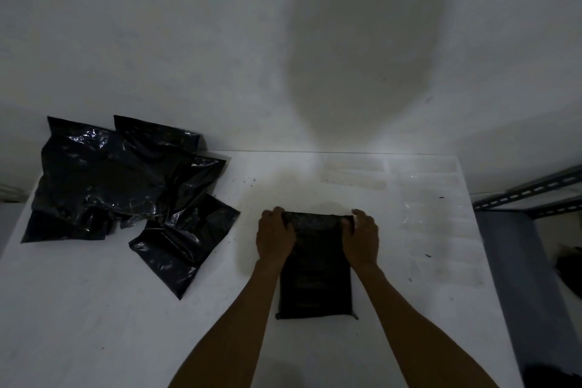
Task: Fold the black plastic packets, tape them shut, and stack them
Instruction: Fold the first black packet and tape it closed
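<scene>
A black plastic packet (316,274) lies flat on the white table (126,324) in front of me, its long side pointing away. My left hand (274,237) grips its far left corner and my right hand (361,238) grips its far right corner. The packet's far edge looks rolled or folded over between my fingers. A loose heap of several black packets (126,192) lies at the table's back left.
Several clear tape strips (354,172) are stuck on the table at the back right, with more (441,230) along the right side. A grey metal rack (529,192) stands beyond the right edge. A white wall rises behind the table.
</scene>
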Demonstrator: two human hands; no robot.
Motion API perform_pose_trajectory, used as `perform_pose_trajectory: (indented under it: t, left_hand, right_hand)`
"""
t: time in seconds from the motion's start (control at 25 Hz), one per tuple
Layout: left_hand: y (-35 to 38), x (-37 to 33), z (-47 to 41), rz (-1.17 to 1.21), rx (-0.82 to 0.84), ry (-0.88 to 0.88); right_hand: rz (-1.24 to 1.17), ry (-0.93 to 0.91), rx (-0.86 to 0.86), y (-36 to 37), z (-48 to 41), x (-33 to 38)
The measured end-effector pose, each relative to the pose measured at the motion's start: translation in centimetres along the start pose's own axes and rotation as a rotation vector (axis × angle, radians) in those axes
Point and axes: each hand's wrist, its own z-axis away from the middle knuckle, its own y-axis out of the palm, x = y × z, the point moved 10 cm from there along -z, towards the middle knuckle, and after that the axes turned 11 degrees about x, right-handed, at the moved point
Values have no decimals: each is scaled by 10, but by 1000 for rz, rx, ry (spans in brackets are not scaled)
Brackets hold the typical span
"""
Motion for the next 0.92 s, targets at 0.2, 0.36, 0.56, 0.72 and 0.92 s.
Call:
perform_pose_trajectory:
  t: [0.2,0.36,0.56,0.72,0.92]
  left_hand:
    - [-2,22,-25,290,2,-131]
    - [-4,24,-29,398,25,-99]
    - [-5,39,-22,620,22,-129]
    - [-6,35,-26,676,50,-70]
    - [-14,35,-28,661,19,-8]
  right_hand:
    - [-301,215,-7,-12,-19,-20]
    - [-560,227,75,-1,-27,-34]
    - [-520,142,93,-9,-32,-37]
    - [-496,37,134,-10,-37,-26]
    - [-515,25,133,-11,-38,-22]
